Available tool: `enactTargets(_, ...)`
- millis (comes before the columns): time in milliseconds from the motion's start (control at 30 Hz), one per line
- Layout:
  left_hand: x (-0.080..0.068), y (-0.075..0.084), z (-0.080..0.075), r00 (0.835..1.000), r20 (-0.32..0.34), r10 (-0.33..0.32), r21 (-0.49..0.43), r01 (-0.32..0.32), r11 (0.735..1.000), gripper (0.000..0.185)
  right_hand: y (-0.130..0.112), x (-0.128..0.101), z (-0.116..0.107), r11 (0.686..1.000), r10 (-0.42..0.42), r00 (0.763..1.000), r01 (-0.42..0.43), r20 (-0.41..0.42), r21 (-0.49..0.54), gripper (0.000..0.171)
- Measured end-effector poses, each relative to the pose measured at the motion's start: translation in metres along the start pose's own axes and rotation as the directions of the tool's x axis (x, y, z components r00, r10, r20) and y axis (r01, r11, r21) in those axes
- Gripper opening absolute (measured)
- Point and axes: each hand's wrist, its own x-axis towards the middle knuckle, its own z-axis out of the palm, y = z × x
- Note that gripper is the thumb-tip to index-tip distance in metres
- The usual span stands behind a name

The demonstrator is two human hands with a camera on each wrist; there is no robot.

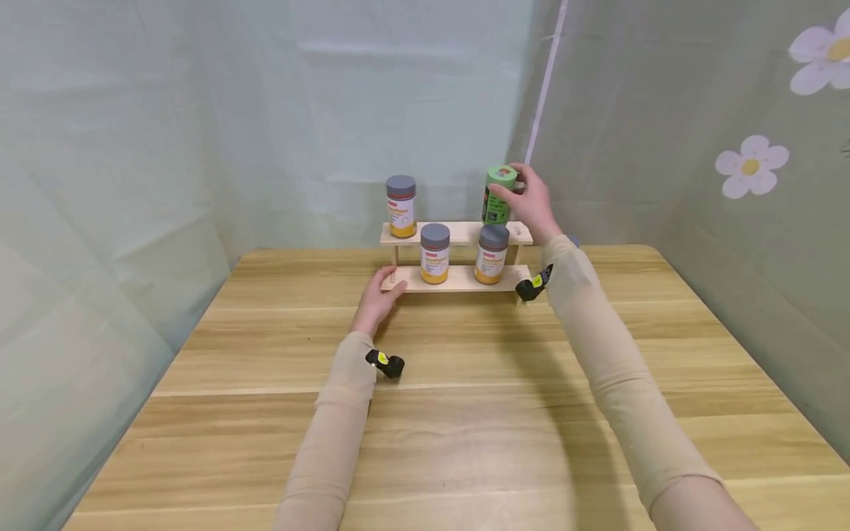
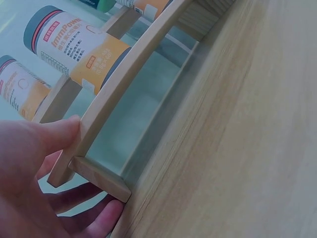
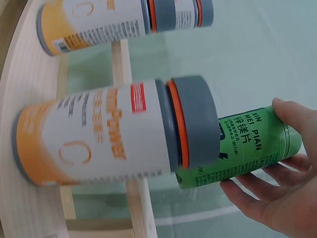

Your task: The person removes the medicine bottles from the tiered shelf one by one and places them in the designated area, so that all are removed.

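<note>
My right hand holds a green supplement bottle near its top, thumb on one side and fingers on the other. The bottle stands upright at the right end of the upper shelf, its base partly hidden behind a grey-capped bottle in the right wrist view. With my left hand I grip the left end of the two-tier wooden rack. In the left wrist view, the thumb lies on the lower shelf's end and the fingers reach round its foot.
Three white-and-orange vitamin bottles with grey caps share the rack: one on the upper shelf's left, two on the lower shelf, at centre-left and right. The wooden table runs back to a pale curtain.
</note>
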Motion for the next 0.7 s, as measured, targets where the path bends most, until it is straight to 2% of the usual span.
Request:
enactTargets(100, 0.001, 0.000, 0.000, 1.000, 0.003, -0.003, 0.005, 0.003, 1.000, 0.054, 0.002, -0.001, -0.005, 1.000, 0.011, 1.000, -0.011, -0.018, 0.016, 0.058)
enactTargets(367, 0.002, 0.001, 0.000, 1.000, -0.004, -0.009, 0.014, 0.009, 1.000, 0.053, 0.007, -0.003, -0.015, 0.999, 0.048, 0.998, -0.049, -0.034, -0.020, 0.061)
enactTargets(700, 0.001, -0.002, -0.007, 1.000, -0.001, -0.012, 0.026, 0.012, 1.000, 0.054, 0.016, -0.005, -0.028, 0.998, 0.013, 0.996, -0.018, -0.084, -0.062, 0.060)
